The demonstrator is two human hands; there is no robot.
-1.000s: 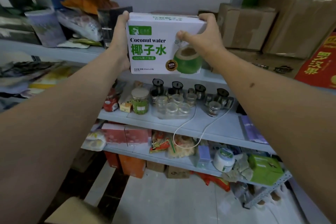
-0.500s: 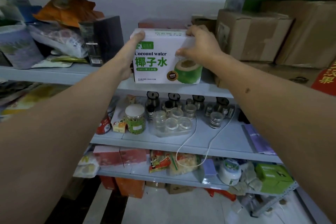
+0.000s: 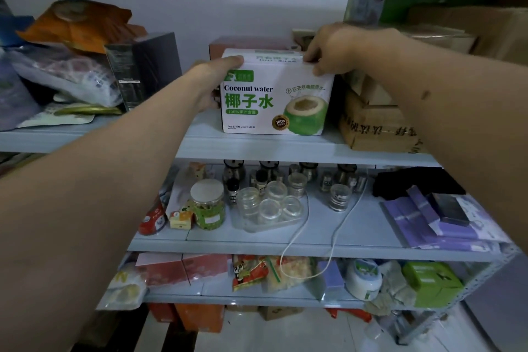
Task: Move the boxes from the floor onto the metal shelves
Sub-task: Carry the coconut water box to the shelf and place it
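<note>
A white coconut water box (image 3: 274,97) with green lettering stands upright on the upper metal shelf (image 3: 257,146). My left hand (image 3: 213,80) grips its left side, thumb lying over the top left corner. My right hand (image 3: 331,47) holds the top right corner, fingers curled over the front edge. The box's bottom rests on the shelf board.
A black box (image 3: 145,66) and plastic bags (image 3: 65,77) lie left of the white box. A brown carton (image 3: 374,126) sits close on its right, a reddish box (image 3: 245,43) behind. Jars (image 3: 207,204) and a white cable (image 3: 337,226) occupy the shelf below.
Both hands pushed the coconut water box from the shelf's front edge further in onto the upper shelf. My right hand slid from the box's front to its top right corner.
</note>
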